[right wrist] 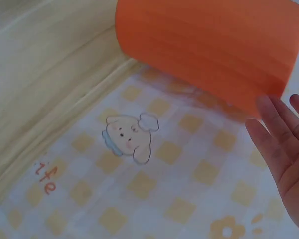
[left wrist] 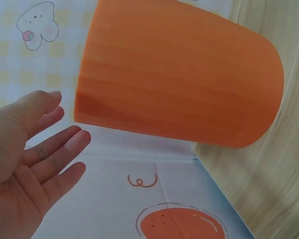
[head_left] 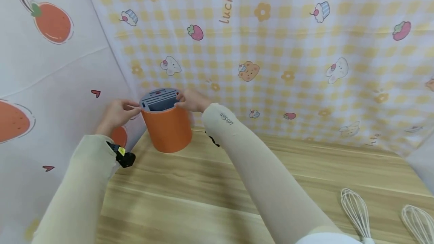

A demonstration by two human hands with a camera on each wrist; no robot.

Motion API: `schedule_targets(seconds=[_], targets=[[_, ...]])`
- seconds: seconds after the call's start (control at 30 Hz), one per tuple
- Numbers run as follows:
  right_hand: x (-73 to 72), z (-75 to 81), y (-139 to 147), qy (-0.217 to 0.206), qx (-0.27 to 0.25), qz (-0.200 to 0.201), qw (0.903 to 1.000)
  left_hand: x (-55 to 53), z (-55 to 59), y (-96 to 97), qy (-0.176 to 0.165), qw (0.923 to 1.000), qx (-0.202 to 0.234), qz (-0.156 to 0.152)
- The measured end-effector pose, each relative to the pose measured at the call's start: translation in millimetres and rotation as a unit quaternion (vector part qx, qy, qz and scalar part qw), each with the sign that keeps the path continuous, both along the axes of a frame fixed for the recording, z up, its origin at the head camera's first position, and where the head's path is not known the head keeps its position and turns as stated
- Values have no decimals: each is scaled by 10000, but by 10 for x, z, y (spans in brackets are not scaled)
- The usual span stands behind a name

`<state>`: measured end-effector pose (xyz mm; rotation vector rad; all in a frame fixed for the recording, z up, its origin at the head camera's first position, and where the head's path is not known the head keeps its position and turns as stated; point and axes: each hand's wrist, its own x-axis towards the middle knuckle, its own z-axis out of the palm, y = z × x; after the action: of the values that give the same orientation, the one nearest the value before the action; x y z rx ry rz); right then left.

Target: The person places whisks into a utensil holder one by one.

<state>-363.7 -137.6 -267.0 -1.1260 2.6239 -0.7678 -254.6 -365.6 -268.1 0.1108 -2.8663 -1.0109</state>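
Observation:
An orange cylindrical holder (head_left: 169, 133) stands upright on the table in the back left corner, topped by a grey slotted insert (head_left: 159, 95). In the head view my left hand (head_left: 116, 114) is at the left of its rim, fingertips right at the edge. The left wrist view shows that hand (left wrist: 37, 154) with fingers extended beside the orange wall. My right hand (head_left: 193, 100) is at the right side of the top, thumb and fingertips at the insert's edge. In the right wrist view the right hand's fingers (right wrist: 276, 119) lie fairly straight against the rim.
Two whisks, one whisk (head_left: 356, 212) and another whisk (head_left: 418, 221), lie at the right front of the wooden table (head_left: 190, 195). A yellow checked cloth (head_left: 288, 48) hangs behind the holder, and a white fruit-print cloth (head_left: 68, 74) closes the left side.

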Motion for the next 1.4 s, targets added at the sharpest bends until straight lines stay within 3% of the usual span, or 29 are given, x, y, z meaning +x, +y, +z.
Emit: schedule_targets(seconds=[0.2, 0.53, 0.77, 0.97, 1.13, 1.4], targets=[[40, -62, 34, 274, -47, -260, 9993, -39, -30, 116, -126, 9996, 257, -39], [89, -170, 110, 185, -830, -643, 9943, -36, -94, 185, 519, 9975, 442, 187], [154, -208, 109, -78, -1369, -869, 9867, -20, -144, 194, 625, 9953, 648, 362], [176, -227, 160, -122, -1454, -884, 9853, -15, -160, 219, 576, 9958, 602, 381], [191, -258, 235, -177, -1526, -835, 9846, -9, -195, 263, 331, 9944, 917, 420], [177, -341, 357, -110, -1511, -857, 9847, -62, -291, 341, 601, 9945, 804, 314]])
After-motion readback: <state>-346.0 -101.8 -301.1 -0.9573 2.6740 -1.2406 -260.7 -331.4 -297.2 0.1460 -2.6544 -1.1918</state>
